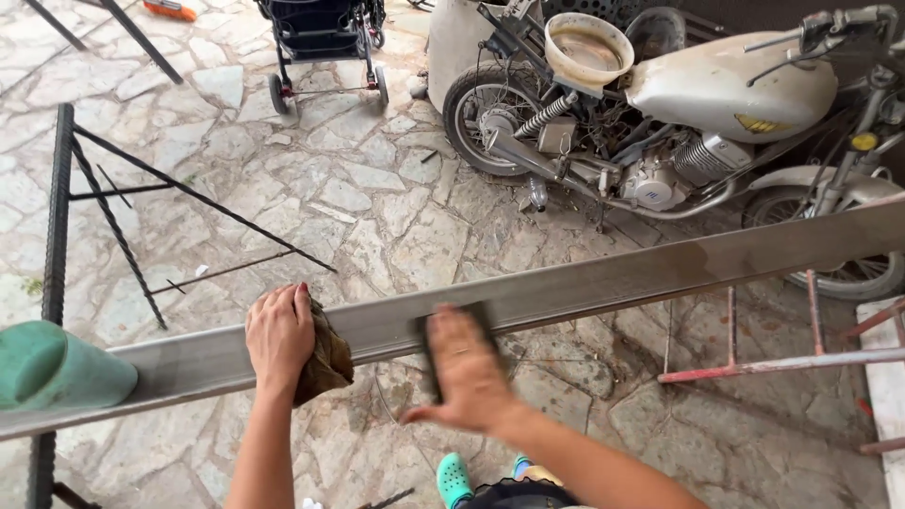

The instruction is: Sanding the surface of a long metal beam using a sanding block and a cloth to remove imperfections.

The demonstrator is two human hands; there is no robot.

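- An outdoor floor of irregular pale stone slabs (377, 207) is seen, with no tabletop in view.
- A dusty white motorcycle (698, 104) is parked at the upper right, and a round cream plastic basin (589, 47) is perched on its rear.
- A black pushchair on small wheels (325, 47) is seen at the top; a black frame of welded ribbed steel bars (66, 217) is stood at the left.
- A red-painted metal stand (801, 358) is seen at the lower right, and a green plastic object (52, 366) is rested on the beam's left end.
- A long grey rectangular steel beam (613, 278) is stretched across the view, lower at the left and higher at the right.
- The left hand (279, 335) is laid over the beam's top edge; its fingers (283, 300) are curled together, and a brown crumpled rag (325, 358) is pressed against the steel.
- The right hand (467, 368) is blurred, just beside the left; a dark flat pad (424, 330) is pressed onto the beam's side under flat, close-set fingers.
- Turquoise clogs (452, 479) are glimpsed below the beam.
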